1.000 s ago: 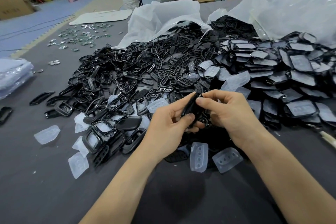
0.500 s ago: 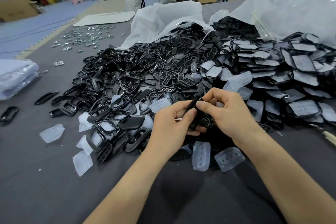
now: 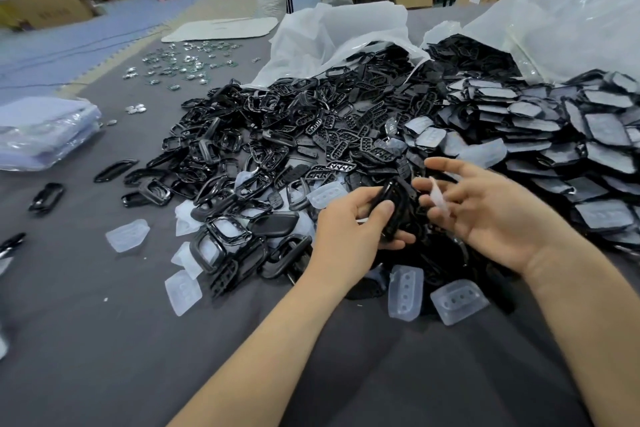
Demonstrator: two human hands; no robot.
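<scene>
Here, left hand gripping black shell, above pile edge

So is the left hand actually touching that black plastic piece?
Touching. The head view shows the left hand with thumb and fingers curled round the black piece.

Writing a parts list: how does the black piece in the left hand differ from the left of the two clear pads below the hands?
The black piece is opaque and glossy; the clear pad is translucent, whitish. The black piece is gripped edge-on by the left hand, above the table; the clear pad lies flat on the grey table, untouched. The clear pad shows three dimples; the black piece shows none. Both are moulded parts.
</scene>
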